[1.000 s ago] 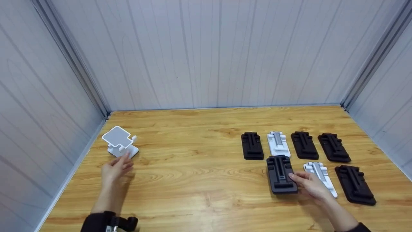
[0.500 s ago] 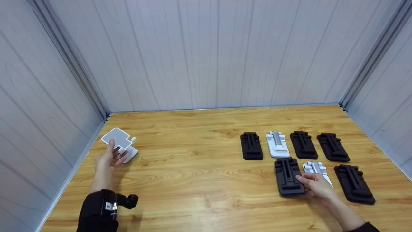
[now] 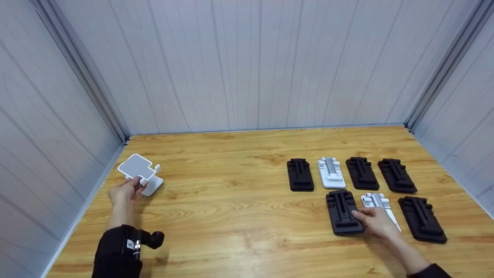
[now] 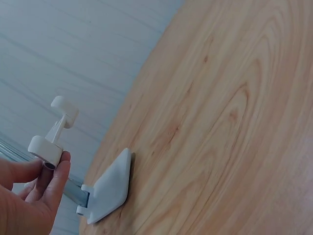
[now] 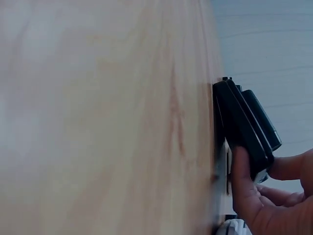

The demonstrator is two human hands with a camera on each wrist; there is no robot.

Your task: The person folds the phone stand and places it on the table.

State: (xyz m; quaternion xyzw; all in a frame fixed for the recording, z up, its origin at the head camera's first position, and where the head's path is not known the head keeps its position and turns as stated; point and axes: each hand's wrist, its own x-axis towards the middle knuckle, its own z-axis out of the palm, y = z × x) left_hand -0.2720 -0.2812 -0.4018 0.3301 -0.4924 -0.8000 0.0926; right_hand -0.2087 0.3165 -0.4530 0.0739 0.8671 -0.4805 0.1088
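At the left, an unfolded white phone stand (image 3: 136, 166) stands on its base, its grey-faced plate raised. My left hand (image 3: 124, 192) pinches the plate's front edge; in the left wrist view, thumb and fingers close around one of its white hooks (image 4: 45, 149), with the base (image 4: 111, 188) on the wood beyond. On the right, my right hand (image 3: 375, 222) grips a folded black phone stand (image 3: 343, 222) by its right edge. In the right wrist view that stand (image 5: 239, 122) tilts, its far end right at the tabletop and its near end raised between thumb and fingers.
Behind the held black stand lies a row of folded stands: a black one (image 3: 300, 175), a white one (image 3: 331, 173) and two more black ones (image 3: 362, 173). Another white stand (image 3: 376, 200) is partly hidden by my right hand; a black one (image 3: 422, 220) lies farther right. Panel walls enclose the wooden table (image 3: 231, 216).
My left hand has moved onto the white stand's plate and now pinches its front edge. My right hand has shifted the black stand slightly right and lowered it toward the table.
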